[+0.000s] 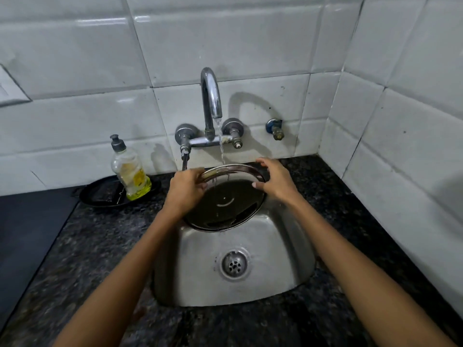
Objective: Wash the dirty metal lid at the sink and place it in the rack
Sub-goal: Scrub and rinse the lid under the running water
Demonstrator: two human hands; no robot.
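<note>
A round metal lid point(225, 201) is held tilted over the far half of the steel sink point(283, 266), its inner side facing me. Water runs from the chrome tap point(211, 96) onto the lid's upper rim and trickles down its surface. My left hand point(186, 187) grips the lid's left rim. My right hand point(276, 180) holds the upper right rim with fingers curled over the edge. No rack is in view.
A dish-soap bottle point(129, 169) stands in a black tray point(100, 195) on the dark granite counter point(87, 246) left of the sink. A small valve point(275, 127) sticks out of the white tiled wall. A black surface point(27, 221) lies at far left.
</note>
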